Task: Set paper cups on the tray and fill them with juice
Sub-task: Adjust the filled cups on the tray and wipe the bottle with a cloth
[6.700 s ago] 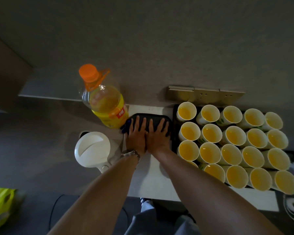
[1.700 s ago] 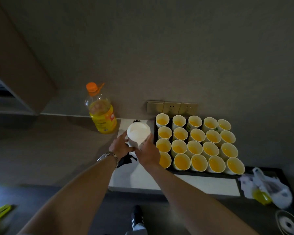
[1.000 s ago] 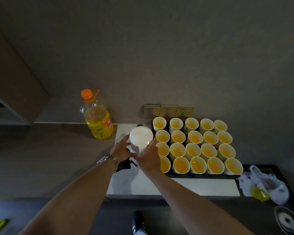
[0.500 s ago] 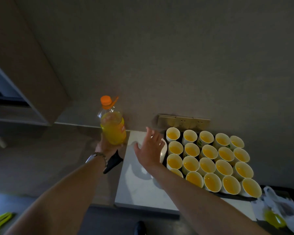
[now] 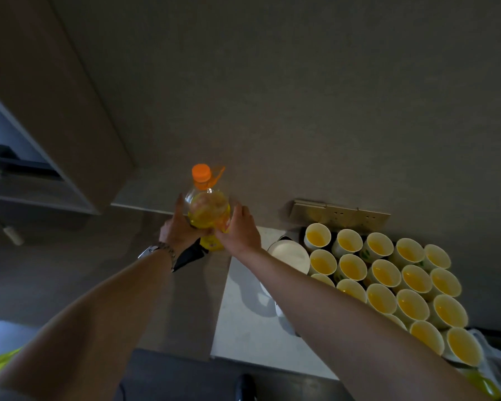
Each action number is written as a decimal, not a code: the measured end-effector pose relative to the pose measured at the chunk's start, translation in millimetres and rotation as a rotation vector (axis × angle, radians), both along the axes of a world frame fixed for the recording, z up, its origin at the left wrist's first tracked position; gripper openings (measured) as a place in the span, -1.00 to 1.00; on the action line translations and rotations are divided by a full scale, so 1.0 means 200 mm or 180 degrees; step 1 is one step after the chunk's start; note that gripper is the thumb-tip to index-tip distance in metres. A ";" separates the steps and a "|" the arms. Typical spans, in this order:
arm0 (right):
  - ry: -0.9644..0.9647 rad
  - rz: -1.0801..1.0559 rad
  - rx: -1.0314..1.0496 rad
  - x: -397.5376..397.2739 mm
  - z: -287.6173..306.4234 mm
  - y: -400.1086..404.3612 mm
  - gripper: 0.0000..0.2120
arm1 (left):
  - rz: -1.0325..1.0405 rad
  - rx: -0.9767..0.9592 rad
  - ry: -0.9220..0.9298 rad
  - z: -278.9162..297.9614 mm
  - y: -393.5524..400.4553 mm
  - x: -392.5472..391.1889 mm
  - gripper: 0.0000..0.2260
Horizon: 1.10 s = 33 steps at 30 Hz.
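Both hands, left (image 5: pixel 177 230) and right (image 5: pixel 237 230), clasp the upright juice bottle (image 5: pixel 209 213), orange cap (image 5: pixel 201 172) pointing up

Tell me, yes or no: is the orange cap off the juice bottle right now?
No, the orange cap sits on the neck of the juice bottle, which the left hand and right hand grip.

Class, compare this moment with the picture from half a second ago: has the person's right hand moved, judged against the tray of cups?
Yes. The right hand has gone left, away from the cups and the white jug, and now grips the juice bottle opposite the left hand.
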State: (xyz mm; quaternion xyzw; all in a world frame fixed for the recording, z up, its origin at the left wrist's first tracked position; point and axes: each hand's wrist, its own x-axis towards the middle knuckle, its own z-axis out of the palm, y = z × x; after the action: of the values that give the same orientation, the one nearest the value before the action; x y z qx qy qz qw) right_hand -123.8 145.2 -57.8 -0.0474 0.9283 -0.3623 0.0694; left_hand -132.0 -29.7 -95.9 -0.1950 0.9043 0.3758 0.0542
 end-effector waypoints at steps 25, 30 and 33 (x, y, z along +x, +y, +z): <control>-0.0489 -0.0262 0.2265 0.18 -0.08 0.27 -0.21 | -0.0633 0.0612 0.0266 -0.07 0.28 -0.04 -0.08; -0.0487 -0.0796 0.1915 0.23 -0.10 0.37 -0.16 | -0.0850 0.0606 0.0342 -0.05 0.37 -0.04 -0.09; -0.0453 -0.0907 0.1920 0.27 -0.12 0.40 -0.09 | -0.0987 0.0529 0.0357 -0.02 0.43 -0.04 -0.08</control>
State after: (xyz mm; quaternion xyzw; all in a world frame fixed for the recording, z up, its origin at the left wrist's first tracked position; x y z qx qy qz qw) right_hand -69.1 225.4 -82.7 0.1309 0.9837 -0.0799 0.0936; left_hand -139.2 55.8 -100.2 -0.0268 0.8910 0.4467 0.0769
